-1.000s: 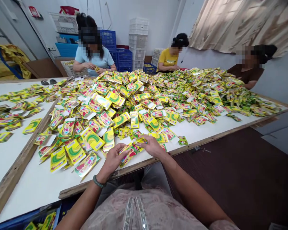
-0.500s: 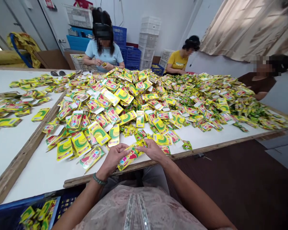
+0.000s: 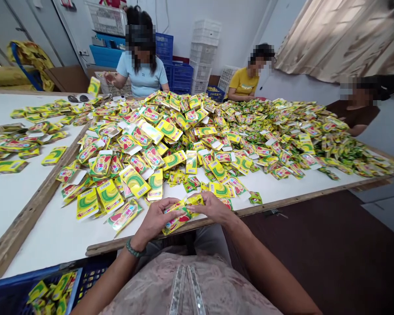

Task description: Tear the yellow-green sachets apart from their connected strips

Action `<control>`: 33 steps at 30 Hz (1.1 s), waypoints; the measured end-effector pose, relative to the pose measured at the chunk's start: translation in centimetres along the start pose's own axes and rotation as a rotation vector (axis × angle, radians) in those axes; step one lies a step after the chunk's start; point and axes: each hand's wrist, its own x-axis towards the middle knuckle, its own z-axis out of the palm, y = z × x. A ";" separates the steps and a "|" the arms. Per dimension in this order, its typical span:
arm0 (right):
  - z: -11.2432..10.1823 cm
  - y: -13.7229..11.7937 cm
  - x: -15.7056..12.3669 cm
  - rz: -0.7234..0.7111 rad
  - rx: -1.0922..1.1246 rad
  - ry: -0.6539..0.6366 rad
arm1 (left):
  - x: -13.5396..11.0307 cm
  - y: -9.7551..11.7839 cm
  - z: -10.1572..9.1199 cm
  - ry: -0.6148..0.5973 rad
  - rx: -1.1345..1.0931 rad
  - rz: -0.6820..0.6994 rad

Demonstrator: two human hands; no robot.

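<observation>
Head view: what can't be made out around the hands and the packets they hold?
- Held packets: how many there are, since the left hand and right hand cover them.
- Print on them: too small to read.
- Blue crate: mostly hidden under the table and cut off by the bottom edge.
- Small dark item on the table rim: too small to identify.

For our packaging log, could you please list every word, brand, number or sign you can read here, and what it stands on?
Nothing can be read.
Bundle of packets between left hand and right hand: print too blurred.
Loose packets on the table: barcode patches, digits too small.
Red sign on the wall: cut off, too small.
</observation>
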 end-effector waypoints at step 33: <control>4.3 0.2 1.0 -0.057 0.045 0.025 | -1.2 0.0 -0.7 0.089 -0.430 -0.280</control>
